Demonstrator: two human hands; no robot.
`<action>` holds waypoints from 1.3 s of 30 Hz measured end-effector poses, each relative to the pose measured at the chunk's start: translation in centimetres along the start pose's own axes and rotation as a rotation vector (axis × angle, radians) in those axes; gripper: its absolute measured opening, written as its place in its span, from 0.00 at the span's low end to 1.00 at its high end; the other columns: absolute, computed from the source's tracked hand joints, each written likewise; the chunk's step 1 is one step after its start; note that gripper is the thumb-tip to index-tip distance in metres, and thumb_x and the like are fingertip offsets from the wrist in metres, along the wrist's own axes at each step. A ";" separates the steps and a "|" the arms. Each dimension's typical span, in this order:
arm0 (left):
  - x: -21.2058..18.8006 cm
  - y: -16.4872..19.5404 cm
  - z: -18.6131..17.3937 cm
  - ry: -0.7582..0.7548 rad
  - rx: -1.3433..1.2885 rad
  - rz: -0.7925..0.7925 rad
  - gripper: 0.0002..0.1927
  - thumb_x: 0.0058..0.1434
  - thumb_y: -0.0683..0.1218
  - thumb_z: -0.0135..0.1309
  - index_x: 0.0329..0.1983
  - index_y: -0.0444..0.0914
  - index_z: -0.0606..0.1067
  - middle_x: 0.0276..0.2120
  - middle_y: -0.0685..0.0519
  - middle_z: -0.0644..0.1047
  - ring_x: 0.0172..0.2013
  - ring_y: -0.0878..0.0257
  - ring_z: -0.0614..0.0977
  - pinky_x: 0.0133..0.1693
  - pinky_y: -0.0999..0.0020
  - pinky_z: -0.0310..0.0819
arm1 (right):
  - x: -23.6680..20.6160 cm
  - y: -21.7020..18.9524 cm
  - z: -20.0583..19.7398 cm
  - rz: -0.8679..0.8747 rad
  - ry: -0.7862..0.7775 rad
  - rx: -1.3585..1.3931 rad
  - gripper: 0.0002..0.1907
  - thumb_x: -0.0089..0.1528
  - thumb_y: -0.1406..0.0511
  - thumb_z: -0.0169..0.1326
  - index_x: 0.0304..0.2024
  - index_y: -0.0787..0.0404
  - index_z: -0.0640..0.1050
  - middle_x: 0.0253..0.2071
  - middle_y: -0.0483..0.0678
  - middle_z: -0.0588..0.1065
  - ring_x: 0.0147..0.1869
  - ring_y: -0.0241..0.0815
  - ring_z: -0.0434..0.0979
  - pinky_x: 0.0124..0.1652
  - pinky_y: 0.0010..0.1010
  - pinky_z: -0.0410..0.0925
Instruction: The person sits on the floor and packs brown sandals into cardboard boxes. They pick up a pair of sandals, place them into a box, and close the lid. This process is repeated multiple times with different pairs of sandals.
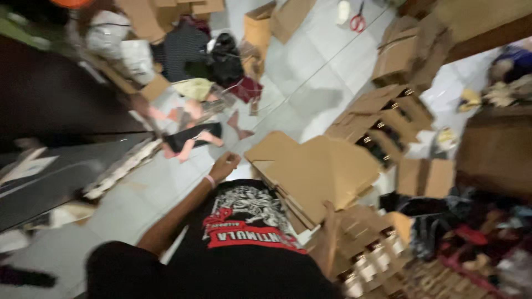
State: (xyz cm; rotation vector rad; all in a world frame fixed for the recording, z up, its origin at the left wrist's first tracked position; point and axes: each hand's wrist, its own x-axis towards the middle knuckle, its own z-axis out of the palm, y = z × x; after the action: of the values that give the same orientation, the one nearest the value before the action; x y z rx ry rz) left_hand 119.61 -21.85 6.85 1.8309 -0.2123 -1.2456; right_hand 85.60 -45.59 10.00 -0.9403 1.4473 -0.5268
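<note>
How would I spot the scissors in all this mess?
Start from the pale tiled floor running up the middle of the view and follow it to the top edge. There, right of a leaning cardboard sheet, lie the scissors. Their red handles are the only bright red thing among brown cardboard.

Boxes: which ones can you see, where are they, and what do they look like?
Stack of flat brown cardboard sheets: centre, beside the left hand.
Open brown carton with bottles: right of centre.
Small closed brown box: right.
Brown carton of white-capped bottles: bottom, by the right hand.
</note>
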 end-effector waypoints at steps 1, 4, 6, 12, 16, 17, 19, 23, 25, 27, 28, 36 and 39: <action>2.3 3.0 1.5 -0.037 -0.018 0.064 0.34 0.62 0.57 0.60 0.65 0.36 0.65 0.61 0.44 0.69 0.58 0.55 0.72 0.51 0.61 0.76 | 2.4 -1.8 1.4 -0.073 0.015 -0.001 0.43 0.55 0.59 0.62 0.68 0.64 0.59 0.60 0.58 0.71 0.61 0.56 0.71 0.56 0.44 0.66; 7.6 12.1 7.4 -0.202 -0.079 0.227 0.36 0.61 0.56 0.61 0.67 0.37 0.64 0.64 0.43 0.67 0.61 0.53 0.71 0.53 0.60 0.76 | 6.5 -8.3 6.7 -0.288 0.019 -0.166 0.50 0.51 0.63 0.65 0.70 0.64 0.54 0.58 0.57 0.73 0.60 0.55 0.74 0.57 0.42 0.68; 9.6 17.5 11.1 -0.281 -0.131 0.290 0.38 0.60 0.56 0.61 0.68 0.37 0.63 0.66 0.43 0.65 0.64 0.52 0.70 0.54 0.59 0.76 | 7.5 -13.7 10.1 -0.390 0.018 -0.508 0.51 0.50 0.61 0.67 0.69 0.65 0.54 0.54 0.58 0.75 0.58 0.56 0.77 0.56 0.42 0.69; 13.7 27.0 15.0 -0.020 -0.424 0.308 0.60 0.52 0.62 0.68 0.72 0.29 0.46 0.65 0.38 0.65 0.64 0.51 0.72 0.60 0.58 0.71 | 9.2 -28.5 20.3 -0.498 -0.361 -1.327 0.54 0.49 0.54 0.68 0.69 0.66 0.55 0.51 0.65 0.76 0.50 0.64 0.79 0.49 0.50 0.72; 19.6 29.6 15.3 0.286 -0.661 -0.209 0.58 0.52 0.58 0.69 0.68 0.22 0.46 0.55 0.37 0.76 0.53 0.52 0.81 0.53 0.58 0.78 | 13.0 -31.8 26.8 -0.890 -0.813 -1.478 0.30 0.58 0.53 0.61 0.56 0.60 0.70 0.48 0.62 0.77 0.47 0.66 0.79 0.41 0.54 0.72; 21.3 29.8 14.9 0.382 -0.672 -0.279 0.56 0.54 0.57 0.71 0.69 0.25 0.48 0.55 0.42 0.74 0.53 0.57 0.80 0.54 0.61 0.77 | 14.2 -32.0 27.9 -0.944 -0.842 -1.419 0.35 0.56 0.53 0.61 0.58 0.65 0.67 0.47 0.63 0.76 0.44 0.66 0.79 0.40 0.54 0.72; 24.5 30.3 14.6 0.473 -0.771 -0.221 0.48 0.57 0.55 0.70 0.69 0.28 0.56 0.54 0.47 0.74 0.52 0.61 0.79 0.52 0.63 0.77 | 16.8 -32.8 29.3 -1.037 -0.882 -1.457 0.39 0.54 0.56 0.60 0.62 0.69 0.64 0.46 0.62 0.74 0.39 0.66 0.79 0.37 0.55 0.71; 31.8 34.3 13.3 0.506 -1.292 0.064 0.32 0.57 0.49 0.65 0.62 0.35 0.70 0.50 0.50 0.78 0.46 0.60 0.81 0.45 0.61 0.79 | 23.4 -37.0 36.0 -1.208 -0.963 -1.686 0.38 0.58 0.62 0.57 0.68 0.67 0.62 0.46 0.59 0.74 0.36 0.63 0.79 0.35 0.55 0.71; 35.0 37.3 12.5 0.520 -1.500 -0.021 0.27 0.57 0.49 0.65 0.57 0.39 0.70 0.48 0.50 0.78 0.44 0.58 0.82 0.45 0.60 0.80 | 26.1 -39.7 39.0 -1.262 -1.051 -1.693 0.41 0.53 0.63 0.58 0.68 0.67 0.61 0.45 0.60 0.73 0.36 0.63 0.79 0.35 0.54 0.71; 38.1 40.3 11.4 0.532 -1.551 -0.143 0.22 0.59 0.51 0.62 0.53 0.43 0.68 0.47 0.49 0.79 0.44 0.57 0.83 0.45 0.59 0.81 | 28.8 -42.7 42.3 -1.346 -1.128 -1.642 0.48 0.44 0.64 0.61 0.66 0.67 0.61 0.45 0.61 0.73 0.38 0.64 0.78 0.36 0.53 0.72; 39.5 41.6 10.9 0.475 -1.577 -0.096 0.21 0.60 0.53 0.60 0.52 0.41 0.71 0.45 0.49 0.79 0.42 0.57 0.83 0.44 0.60 0.81 | 30.0 -44.1 43.7 -1.409 -1.110 -1.631 0.47 0.46 0.63 0.62 0.66 0.67 0.61 0.45 0.61 0.73 0.38 0.65 0.78 0.36 0.52 0.72; 47.0 47.2 7.1 0.886 -1.557 -0.029 0.23 0.64 0.54 0.59 0.50 0.31 0.76 0.44 0.47 0.79 0.40 0.57 0.81 0.42 0.60 0.78 | 34.8 -51.0 51.8 -1.762 -1.183 -1.711 0.44 0.48 0.61 0.65 0.65 0.58 0.62 0.49 0.57 0.72 0.43 0.64 0.78 0.38 0.52 0.72; 49.2 49.2 5.9 1.227 -1.112 -0.085 0.45 0.56 0.59 0.64 0.67 0.29 0.62 0.56 0.42 0.76 0.54 0.53 0.78 0.56 0.61 0.70 | 38.3 -52.7 55.2 -1.467 -1.494 -1.623 0.50 0.47 0.58 0.66 0.68 0.61 0.59 0.54 0.58 0.70 0.43 0.66 0.77 0.40 0.53 0.71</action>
State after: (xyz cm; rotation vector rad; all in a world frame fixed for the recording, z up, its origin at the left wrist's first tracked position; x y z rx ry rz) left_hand 154.18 -82.50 9.89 1.2450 1.0272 0.0096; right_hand 155.10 -93.69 22.22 -2.7065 -0.7821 0.6076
